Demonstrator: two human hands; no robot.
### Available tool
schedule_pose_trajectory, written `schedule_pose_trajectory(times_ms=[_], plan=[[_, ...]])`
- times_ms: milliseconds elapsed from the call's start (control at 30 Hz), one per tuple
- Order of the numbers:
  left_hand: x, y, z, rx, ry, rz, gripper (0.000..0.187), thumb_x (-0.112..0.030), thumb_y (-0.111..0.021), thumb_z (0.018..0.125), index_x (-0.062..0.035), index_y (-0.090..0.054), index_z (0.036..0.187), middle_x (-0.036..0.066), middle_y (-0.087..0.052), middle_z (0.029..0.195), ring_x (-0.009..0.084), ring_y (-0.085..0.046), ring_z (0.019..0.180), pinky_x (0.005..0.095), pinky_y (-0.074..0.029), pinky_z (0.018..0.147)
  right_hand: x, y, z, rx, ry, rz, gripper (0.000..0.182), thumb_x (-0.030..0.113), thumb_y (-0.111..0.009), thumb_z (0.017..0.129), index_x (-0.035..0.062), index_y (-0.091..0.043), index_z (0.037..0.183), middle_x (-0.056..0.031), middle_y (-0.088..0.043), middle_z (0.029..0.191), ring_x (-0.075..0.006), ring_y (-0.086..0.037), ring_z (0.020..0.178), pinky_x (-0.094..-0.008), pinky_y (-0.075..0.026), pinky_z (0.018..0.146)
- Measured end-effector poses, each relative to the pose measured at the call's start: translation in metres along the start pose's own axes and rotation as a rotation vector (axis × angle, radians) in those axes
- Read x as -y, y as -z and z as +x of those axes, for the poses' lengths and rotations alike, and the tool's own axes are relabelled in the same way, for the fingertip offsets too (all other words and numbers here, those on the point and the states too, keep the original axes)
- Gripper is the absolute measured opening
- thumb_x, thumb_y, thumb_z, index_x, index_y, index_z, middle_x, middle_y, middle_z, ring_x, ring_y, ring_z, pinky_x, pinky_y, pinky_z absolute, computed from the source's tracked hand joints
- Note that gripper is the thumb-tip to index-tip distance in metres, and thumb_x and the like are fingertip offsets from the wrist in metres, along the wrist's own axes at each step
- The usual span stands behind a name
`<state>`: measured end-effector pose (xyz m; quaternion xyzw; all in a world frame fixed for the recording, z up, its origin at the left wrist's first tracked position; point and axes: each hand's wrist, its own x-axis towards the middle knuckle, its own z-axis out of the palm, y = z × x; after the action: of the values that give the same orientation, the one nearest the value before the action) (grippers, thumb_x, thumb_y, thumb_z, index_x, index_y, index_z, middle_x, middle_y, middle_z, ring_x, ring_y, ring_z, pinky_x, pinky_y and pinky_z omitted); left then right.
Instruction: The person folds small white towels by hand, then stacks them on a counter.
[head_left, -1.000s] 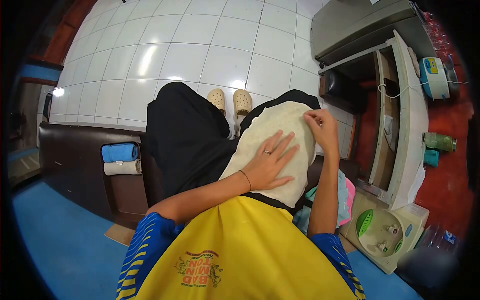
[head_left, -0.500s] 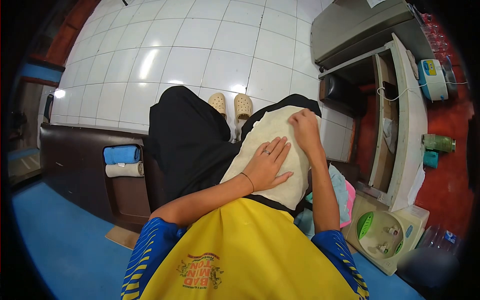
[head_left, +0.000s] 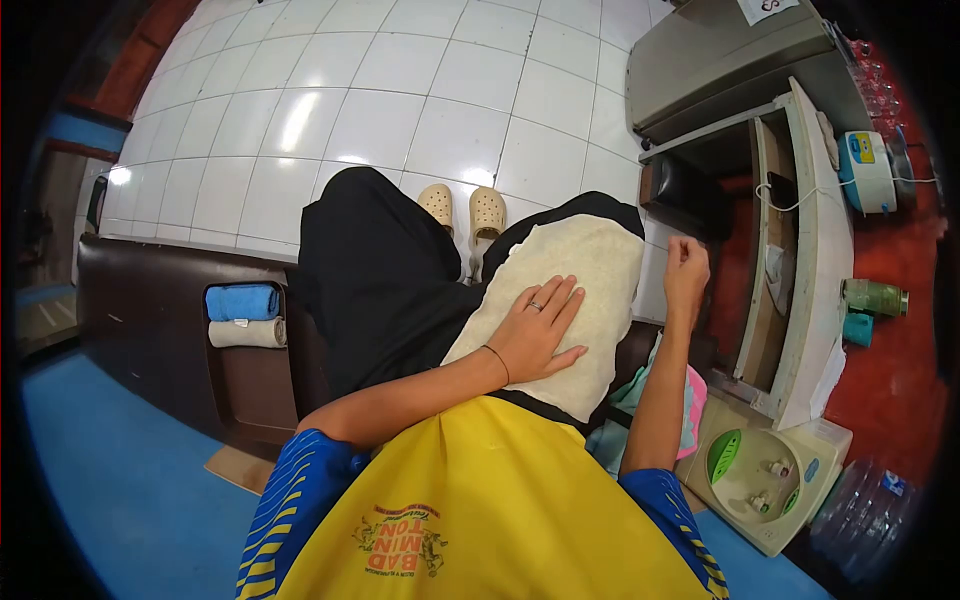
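hands: your left hand (head_left: 540, 333) lies open and flat on the cream cloth (head_left: 580, 270), your right hand (head_left: 687, 275) is up off it with its fingers curled together.

the cloth is spread over your right thigh, on your black trousers (head_left: 375, 270); your right hand is just beside its right edge, and you can't tell if anything is pinched in it. near your right forearm is a teal and pink bundle (head_left: 690, 410), with a water dispenser (head_left: 765, 480) to the right of it. to your left, on the brown bench (head_left: 140, 320), a tray (head_left: 250, 385) holds a blue roll (head_left: 242, 302) against a beige roll (head_left: 247, 333). ahead, your cream clogs (head_left: 487, 210) are on white tiles (head_left: 390, 120).
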<state>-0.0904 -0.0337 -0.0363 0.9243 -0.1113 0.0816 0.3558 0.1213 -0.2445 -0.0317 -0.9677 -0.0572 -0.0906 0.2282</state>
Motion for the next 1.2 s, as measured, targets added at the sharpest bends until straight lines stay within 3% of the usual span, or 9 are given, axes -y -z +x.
schedule_pose_trajectory(times_ms=[100, 267, 367, 500, 633, 833, 967, 1100, 1200], plan=[[-0.001, 0.003, 0.003, -0.032, 0.064, -0.076, 0.076, -0.044, -0.062, 0.089, 0.0055, -0.039, 0.143, 0.025, -0.037, 0.148, 0.0376, -0.037, 0.137, 0.0476, -0.031, 0.108, 0.019, -0.013, -0.003, -0.076, 0.274, 0.126, 0.016, 0.018, -0.070, 0.086, 0.0098, -0.072, 0.100, -0.0132, -0.063, 0.102, -0.0319, -0.059, 0.099, -0.0407, -0.046, 0.089], [0.005, 0.003, 0.009, -0.179, 0.150, 0.024, 0.073, -0.042, -0.064, 0.087, 0.0071, -0.043, 0.138, 0.027, -0.039, 0.144, 0.0390, -0.040, 0.133, 0.0477, -0.035, 0.103, 0.080, -0.023, -0.017, 0.349, 0.503, 0.063, 0.029, 0.022, -0.078, 0.078, 0.0158, -0.075, 0.106, -0.0100, -0.059, 0.120, -0.0304, -0.049, 0.117, -0.0394, -0.041, 0.099], [0.010, -0.007, 0.005, -0.123, 0.139, 0.022, 0.071, -0.047, -0.059, 0.089, 0.0087, -0.049, 0.131, 0.027, -0.047, 0.138, 0.0385, -0.044, 0.129, 0.0463, -0.035, 0.103, 0.102, -0.035, -0.025, 0.538, 0.540, -0.017, 0.023, 0.021, -0.080, 0.074, 0.0164, -0.078, 0.097, -0.0073, -0.057, 0.123, -0.0301, -0.044, 0.120, -0.0411, -0.035, 0.102], [0.012, -0.010, 0.004, -0.126, 0.151, 0.004, 0.071, -0.049, -0.057, 0.089, 0.0088, -0.050, 0.130, 0.027, -0.051, 0.135, 0.0379, -0.046, 0.128, 0.0463, -0.036, 0.103, 0.101, -0.052, -0.019, 0.515, 0.541, -0.024, 0.012, 0.017, -0.074, 0.077, 0.0109, -0.078, 0.086, -0.0075, -0.061, 0.112, -0.0296, -0.047, 0.113, -0.0422, -0.033, 0.097], [0.012, -0.011, 0.006, -0.108, 0.180, -0.027, 0.072, -0.049, -0.057, 0.089, 0.0088, -0.050, 0.131, 0.027, -0.050, 0.136, 0.0384, -0.046, 0.128, 0.0467, -0.036, 0.103, 0.096, -0.063, -0.008, 0.460, 0.403, 0.006, 0.014, 0.016, -0.071, 0.081, 0.0081, -0.075, 0.092, -0.0081, -0.062, 0.107, -0.0294, -0.049, 0.110, -0.0443, -0.036, 0.095], [0.012, -0.007, 0.005, -0.090, 0.207, -0.070, 0.072, -0.047, -0.058, 0.090, 0.0086, -0.048, 0.134, 0.027, -0.047, 0.139, 0.0378, -0.044, 0.129, 0.0460, -0.036, 0.102, 0.123, -0.064, -0.008, 0.684, 0.580, -0.100, 0.023, 0.026, -0.079, 0.076, 0.0143, -0.078, 0.096, -0.0085, -0.057, 0.122, -0.0294, -0.046, 0.115, -0.0412, -0.038, 0.096], [0.012, -0.009, 0.006, -0.064, 0.230, -0.114, 0.072, -0.047, -0.057, 0.090, 0.0082, -0.047, 0.135, 0.027, -0.045, 0.141, 0.0382, -0.040, 0.132, 0.0464, -0.034, 0.105, 0.119, -0.085, 0.006, 0.774, 0.632, -0.231, 0.013, 0.024, -0.078, 0.076, 0.0123, -0.078, 0.082, -0.0070, -0.063, 0.111, -0.0288, -0.048, 0.112, -0.0400, -0.039, 0.093], [0.013, -0.009, 0.007, -0.053, 0.243, -0.136, 0.072, -0.047, -0.057, 0.090, 0.0076, -0.046, 0.136, 0.027, -0.044, 0.141, 0.0386, -0.039, 0.132, 0.0469, -0.032, 0.106, 0.120, -0.095, 0.026, 0.690, 0.453, -0.039, 0.017, 0.021, -0.074, 0.078, 0.0048, -0.075, 0.078, -0.0114, -0.066, 0.089, -0.0311, -0.059, 0.091, -0.0412, -0.044, 0.082], [0.013, -0.006, 0.008, -0.043, 0.246, -0.128, 0.072, -0.046, -0.057, 0.090, 0.0075, -0.046, 0.136, 0.027, -0.045, 0.141, 0.0389, -0.040, 0.131, 0.0472, -0.032, 0.106, 0.111, -0.097, 0.042, 0.430, 0.398, -0.021, 0.023, 0.023, -0.071, 0.084, 0.0020, -0.072, 0.074, -0.0163, -0.067, 0.082, -0.0328, -0.062, 0.084, -0.0422, -0.047, 0.076]])
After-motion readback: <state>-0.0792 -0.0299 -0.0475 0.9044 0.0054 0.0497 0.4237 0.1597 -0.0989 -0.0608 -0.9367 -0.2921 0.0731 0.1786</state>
